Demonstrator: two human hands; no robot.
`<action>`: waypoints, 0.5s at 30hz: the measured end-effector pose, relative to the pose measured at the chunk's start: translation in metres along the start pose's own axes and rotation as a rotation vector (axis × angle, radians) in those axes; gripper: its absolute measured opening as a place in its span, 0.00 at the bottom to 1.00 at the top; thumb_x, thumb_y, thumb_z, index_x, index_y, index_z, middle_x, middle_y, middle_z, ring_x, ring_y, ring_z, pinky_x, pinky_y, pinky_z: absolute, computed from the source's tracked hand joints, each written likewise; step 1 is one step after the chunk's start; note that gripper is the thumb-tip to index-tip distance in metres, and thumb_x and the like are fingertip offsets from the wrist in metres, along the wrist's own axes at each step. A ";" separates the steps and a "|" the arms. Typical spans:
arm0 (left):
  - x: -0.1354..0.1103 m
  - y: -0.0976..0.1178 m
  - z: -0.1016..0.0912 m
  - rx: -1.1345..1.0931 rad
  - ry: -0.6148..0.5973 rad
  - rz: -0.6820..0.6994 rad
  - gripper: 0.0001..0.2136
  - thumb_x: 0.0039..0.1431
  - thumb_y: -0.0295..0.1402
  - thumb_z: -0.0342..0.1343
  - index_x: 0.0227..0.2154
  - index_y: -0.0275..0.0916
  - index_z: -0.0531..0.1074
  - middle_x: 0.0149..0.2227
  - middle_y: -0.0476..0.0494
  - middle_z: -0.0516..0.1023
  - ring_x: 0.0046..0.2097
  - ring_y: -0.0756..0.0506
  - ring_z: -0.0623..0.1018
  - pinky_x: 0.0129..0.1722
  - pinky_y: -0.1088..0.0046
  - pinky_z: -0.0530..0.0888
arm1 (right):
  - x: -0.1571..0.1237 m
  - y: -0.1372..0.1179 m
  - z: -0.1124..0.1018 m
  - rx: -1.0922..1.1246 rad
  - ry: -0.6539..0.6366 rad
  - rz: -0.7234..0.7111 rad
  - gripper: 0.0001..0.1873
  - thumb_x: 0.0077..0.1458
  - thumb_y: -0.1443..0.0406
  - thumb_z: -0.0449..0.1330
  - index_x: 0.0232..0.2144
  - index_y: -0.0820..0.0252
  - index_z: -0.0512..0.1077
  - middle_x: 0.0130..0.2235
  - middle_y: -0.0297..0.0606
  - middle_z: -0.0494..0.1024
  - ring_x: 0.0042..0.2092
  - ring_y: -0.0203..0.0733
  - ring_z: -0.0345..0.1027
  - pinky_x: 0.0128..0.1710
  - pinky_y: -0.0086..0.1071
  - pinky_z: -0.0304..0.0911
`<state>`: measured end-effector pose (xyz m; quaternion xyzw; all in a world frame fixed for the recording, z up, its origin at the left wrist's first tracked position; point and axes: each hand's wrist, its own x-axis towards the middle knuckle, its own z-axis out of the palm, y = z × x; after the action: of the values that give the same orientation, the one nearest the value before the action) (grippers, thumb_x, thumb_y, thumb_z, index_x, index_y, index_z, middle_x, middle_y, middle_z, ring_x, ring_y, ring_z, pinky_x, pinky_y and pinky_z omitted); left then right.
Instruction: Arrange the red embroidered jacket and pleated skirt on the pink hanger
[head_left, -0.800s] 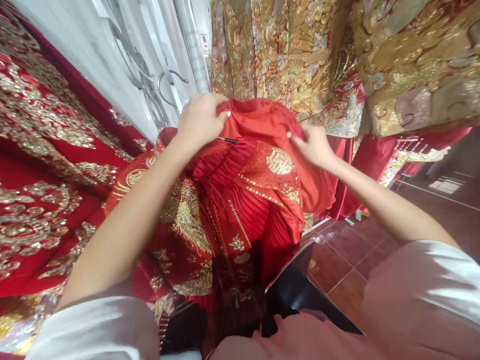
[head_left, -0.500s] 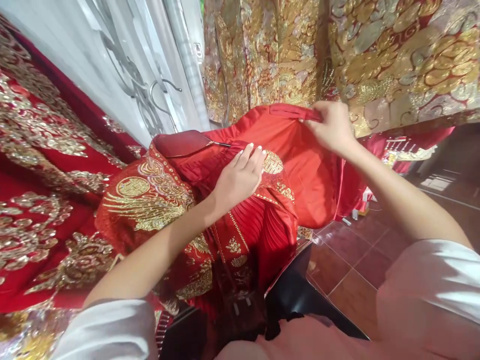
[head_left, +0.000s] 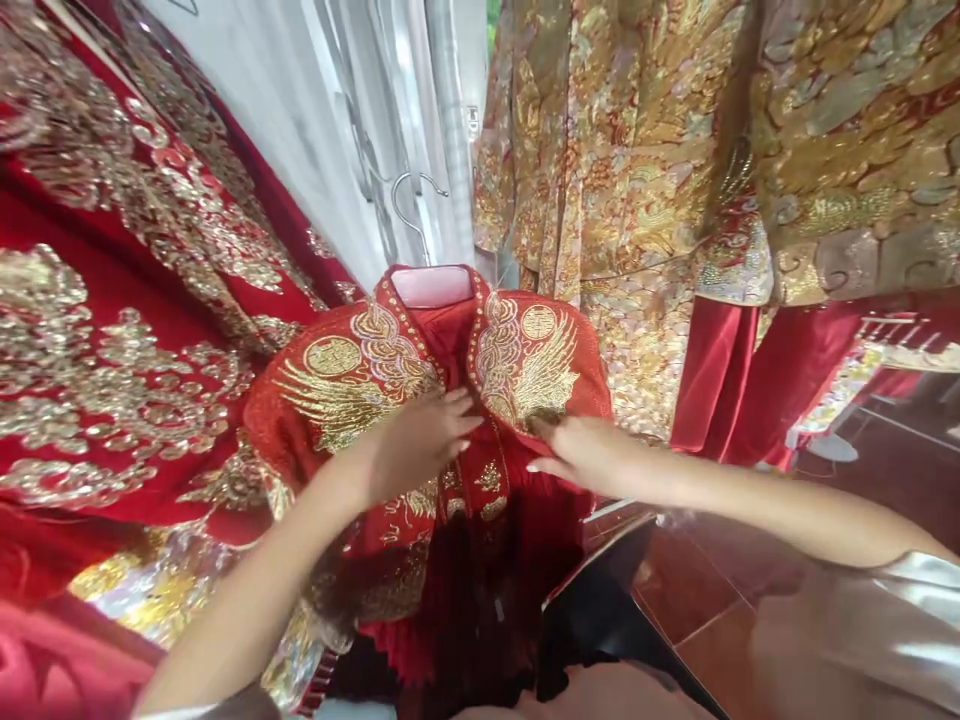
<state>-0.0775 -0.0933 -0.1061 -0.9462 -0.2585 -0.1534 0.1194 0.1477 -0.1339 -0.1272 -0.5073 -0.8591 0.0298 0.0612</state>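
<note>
Jacket (head_left: 420,358) I'm handling, mid-frame: red, gold feathery embr. + round gold motif ea. side, gold dots along its edges. Cloth (head_left: 150,350) at frame L: deep red w/ sparkly gold florals. Garments (head_left: 622,170) upper R: mostly gold, swirly. Floor (head_left: 697,585) lower R: reddish-brn, pale lines.

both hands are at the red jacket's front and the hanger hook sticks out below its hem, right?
The hanger hook sticks up above the collar, not below the hem, as the head view shows. The left hand and right hand are at the front of the red jacket.
</note>
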 end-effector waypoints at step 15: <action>0.019 -0.077 -0.058 -0.016 0.485 -0.637 0.18 0.61 0.41 0.41 0.16 0.41 0.54 0.19 0.48 0.57 0.26 0.48 0.62 0.32 0.69 0.63 | 0.130 0.046 -0.076 0.276 0.627 -0.240 0.26 0.61 0.48 0.42 0.31 0.59 0.70 0.30 0.37 0.70 0.36 0.43 0.65 0.42 0.38 0.61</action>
<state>-0.1159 -0.0376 -0.0342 -0.7561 -0.5019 -0.4035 0.1162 0.1361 0.0018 -0.0473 -0.3745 -0.8399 -0.0189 0.3924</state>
